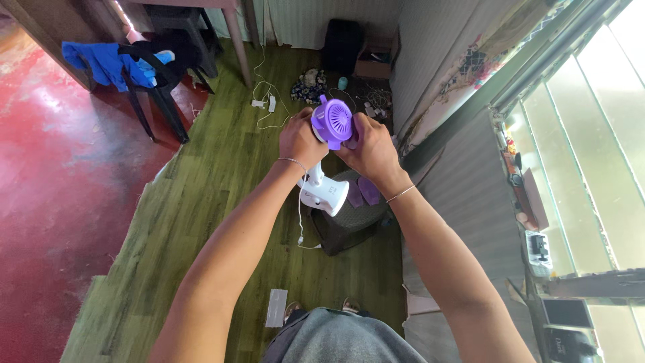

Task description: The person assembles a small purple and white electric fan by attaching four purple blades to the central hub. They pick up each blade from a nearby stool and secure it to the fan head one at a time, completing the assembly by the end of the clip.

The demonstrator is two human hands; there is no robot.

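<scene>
A small purple fan head [332, 121] with a round grille is held up in front of me between both hands. My left hand [300, 140] grips its left side and my right hand [371, 149] wraps its right side. Just below them a white fan base [325, 193] with a thin white cord stands on a dark wicker stool [349, 225]. Two purple flat pieces [364, 191] lie on the stool beside the base. Thin bracelets circle both wrists.
A black chair [156, 81] draped with blue cloth stands at the far left on the red floor. White cables and a plug [265, 104] lie on the green floor ahead. A windowsill [537, 228] with small objects runs along the right. A white packet [276, 307] lies near my feet.
</scene>
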